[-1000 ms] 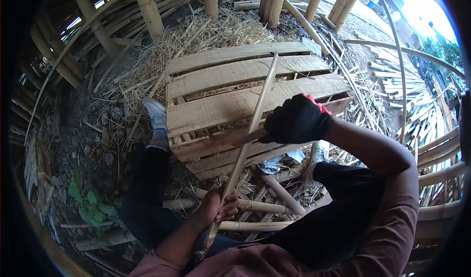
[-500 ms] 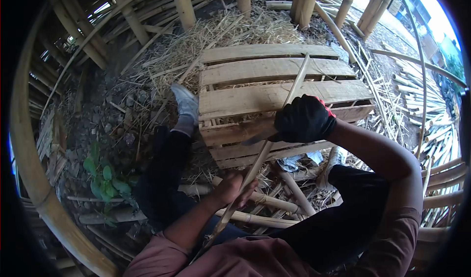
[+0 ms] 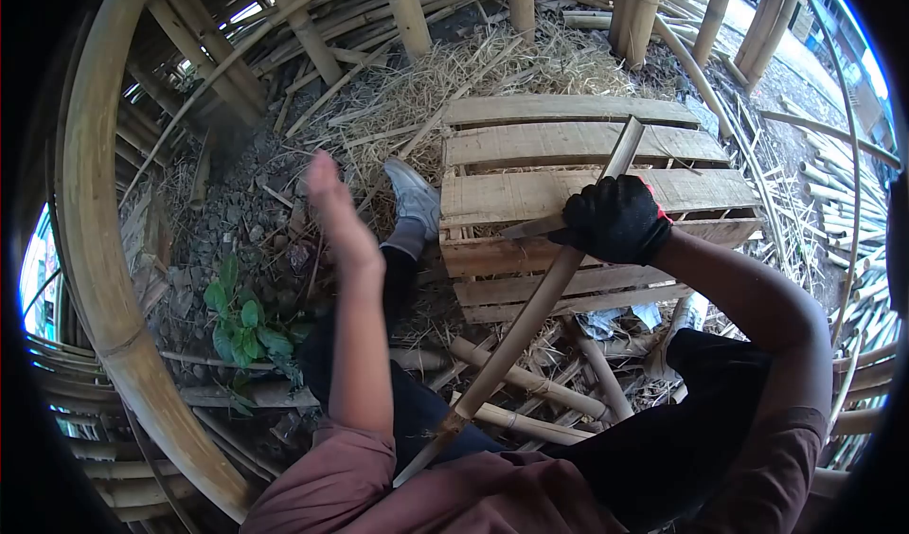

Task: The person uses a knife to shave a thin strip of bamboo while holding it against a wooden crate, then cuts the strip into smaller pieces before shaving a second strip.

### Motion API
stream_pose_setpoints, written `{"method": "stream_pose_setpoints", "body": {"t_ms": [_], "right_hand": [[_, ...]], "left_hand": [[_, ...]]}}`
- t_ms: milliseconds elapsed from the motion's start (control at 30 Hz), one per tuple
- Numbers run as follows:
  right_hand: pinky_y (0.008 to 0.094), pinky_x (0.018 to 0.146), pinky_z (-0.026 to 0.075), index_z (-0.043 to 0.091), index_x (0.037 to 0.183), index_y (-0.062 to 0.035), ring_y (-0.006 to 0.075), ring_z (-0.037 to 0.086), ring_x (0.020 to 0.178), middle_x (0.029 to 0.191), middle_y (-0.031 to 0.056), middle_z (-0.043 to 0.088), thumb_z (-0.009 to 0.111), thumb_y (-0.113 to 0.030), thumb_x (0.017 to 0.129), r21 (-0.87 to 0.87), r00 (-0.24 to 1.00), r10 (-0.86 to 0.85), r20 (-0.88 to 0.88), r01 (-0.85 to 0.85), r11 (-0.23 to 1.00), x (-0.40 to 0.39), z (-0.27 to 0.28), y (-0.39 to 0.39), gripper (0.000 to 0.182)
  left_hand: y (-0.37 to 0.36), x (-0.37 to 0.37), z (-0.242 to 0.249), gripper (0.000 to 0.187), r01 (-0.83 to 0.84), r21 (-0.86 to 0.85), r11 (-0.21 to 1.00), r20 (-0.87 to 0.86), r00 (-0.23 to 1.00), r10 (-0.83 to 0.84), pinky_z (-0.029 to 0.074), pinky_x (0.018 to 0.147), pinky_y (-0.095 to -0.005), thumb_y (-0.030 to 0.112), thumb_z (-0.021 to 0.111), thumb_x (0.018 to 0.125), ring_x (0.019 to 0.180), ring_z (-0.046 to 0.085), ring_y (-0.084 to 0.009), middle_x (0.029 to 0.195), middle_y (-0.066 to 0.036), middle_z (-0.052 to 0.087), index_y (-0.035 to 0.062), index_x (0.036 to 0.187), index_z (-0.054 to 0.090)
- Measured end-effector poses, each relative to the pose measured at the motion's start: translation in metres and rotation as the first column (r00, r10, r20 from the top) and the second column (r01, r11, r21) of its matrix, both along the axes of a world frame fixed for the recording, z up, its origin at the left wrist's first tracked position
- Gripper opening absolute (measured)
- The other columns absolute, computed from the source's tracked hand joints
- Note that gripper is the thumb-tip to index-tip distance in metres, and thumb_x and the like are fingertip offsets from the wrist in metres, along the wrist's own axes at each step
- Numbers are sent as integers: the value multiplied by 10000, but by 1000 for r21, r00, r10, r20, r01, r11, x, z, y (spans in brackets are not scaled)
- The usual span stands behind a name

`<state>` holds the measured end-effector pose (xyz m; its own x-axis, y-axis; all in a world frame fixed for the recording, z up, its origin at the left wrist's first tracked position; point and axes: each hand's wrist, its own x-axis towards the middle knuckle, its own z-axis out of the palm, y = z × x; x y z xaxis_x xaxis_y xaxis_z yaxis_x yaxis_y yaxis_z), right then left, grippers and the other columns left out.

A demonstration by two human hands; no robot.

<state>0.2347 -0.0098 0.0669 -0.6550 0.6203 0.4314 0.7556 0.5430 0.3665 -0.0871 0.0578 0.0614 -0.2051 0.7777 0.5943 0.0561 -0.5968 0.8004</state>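
My right hand [image 3: 617, 220], in a black glove with a red edge, is closed round a knife whose blade [image 3: 533, 228] points left. A split bamboo strip [image 3: 516, 335] runs under that hand, its far end resting on a slatted wooden crate [image 3: 587, 142] and its near end reaching my lap. Whether the gloved fingers also grip the strip is hidden. My left hand [image 3: 339, 214], bare and smeared by motion, is raised away from the strip on the left. Its fingers are stretched out, and I see nothing in it.
A thick bamboo pole [image 3: 104, 278] curves along the left side. Leafy green plants [image 3: 244, 330] grow beside my leg. Bamboo poles [image 3: 530, 382] lie under my knees. Shavings [image 3: 530, 65] cover the ground behind the crate, and cut bamboo [image 3: 857, 207] lies piled at right.
My left hand has let go of the bamboo strip and swung up and left. The strip has turned to show its broader face. The view has shifted left, and my right hand keeps the knife.
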Motion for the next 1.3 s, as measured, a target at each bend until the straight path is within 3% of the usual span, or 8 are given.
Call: {"method": "stream_pose_setpoints", "body": {"t_ms": [100, 200, 333, 400, 500, 633, 800, 1300], "right_hand": [[386, 456, 448, 526, 679, -120, 229, 563, 508, 594, 41, 528, 653, -531, 844, 10, 1000, 10, -8, -10, 1000, 2, -1, 0, 460], [387, 456, 440, 525, 676, -120, 226, 561, 523, 596, 41, 526, 658, -534, 833, -25, 999, -3, -46, 1, 1000, 1, -1, 0, 462], [385, 477, 419, 526, 696, -124, 225, 552, 557, 614, 38, 524, 691, -512, 800, 4, 1000, -25, -17, 25, 1000, -1, -2, -2, 435], [382, 508, 402, 519, 734, -127, 226, 532, 586, 650, 36, 523, 740, -487, 751, -2, 998, -55, -2, 55, 998, 0, -5, -3, 423], [384, 508, 398, 521, 735, -127, 226, 533, 587, 649, 37, 523, 752, -477, 740, 18, 1000, -21, -19, 22, 1000, 1, -7, -1, 419], [376, 458, 420, 521, 696, -118, 211, 537, 531, 593, 32, 493, 724, -496, 788, 77, 998, 39, -51, -35, 996, -2, 2, -1, 438], [376, 457, 397, 515, 690, -124, 211, 523, 525, 587, 32, 477, 761, -499, 744, -47, 996, 23, -90, -28, 999, -3, 4, 1, 452], [388, 460, 374, 525, 691, -116, 228, 511, 507, 586, 37, 458, 773, -528, 715, -58, 995, 26, -101, -32, 998, 0, 1, 1, 482]], "left_hand": [[18, 47, -86, 591, 432, -374, 821, 15, 888, -460, 210, 1168, -402, 486, 381, 1022, 1410, 327, -220, 1483, -99, 404, 62, 1431, 425], [44, 22, -89, 656, 600, -446, 664, 348, 800, -489, 184, 1183, -419, 528, 345, 1027, 1454, 277, -261, 1569, -117, 302, 36, 1458, 392], [131, -47, -135, 455, 173, -501, 848, -108, 960, -259, 374, 1066, -344, 343, 542, 976, 1280, 518, -239, 1307, -151, 593, 63, 1334, 530], [165, -84, -169, 412, -140, -518, 844, -558, 803, -209, 472, 965, -382, 227, 627, 898, 1117, 635, -307, 1113, -191, 681, 55, 1267, 569], [185, -136, -230, 426, -349, -338, 874, -793, 606, -65, 506, 903, -451, 196, 660, 845, 1015, 664, -378, 1033, -227, 693, 33, 1229, 573], [172, -186, -309, 575, -600, -294, 744, -919, 391, -48, 479, 994, -450, 227, 744, 748, 1236, 538, -384, 1232, -244, 606, 28, 1254, 560], [185, -195, -340, 745, -838, -441, 322, -871, 313, -378, 472, 1030, -484, 346, 804, 708, 1278, 526, -339, 1302, -183, 584, 37, 1328, 532], [192, -212, -339, 877, -779, -478, 406, -810, 213, -546, 529, 963, -472, 461, 886, 568, 1144, 637, -338, 1251, -178, 640, 15, 1262, 588]]}}
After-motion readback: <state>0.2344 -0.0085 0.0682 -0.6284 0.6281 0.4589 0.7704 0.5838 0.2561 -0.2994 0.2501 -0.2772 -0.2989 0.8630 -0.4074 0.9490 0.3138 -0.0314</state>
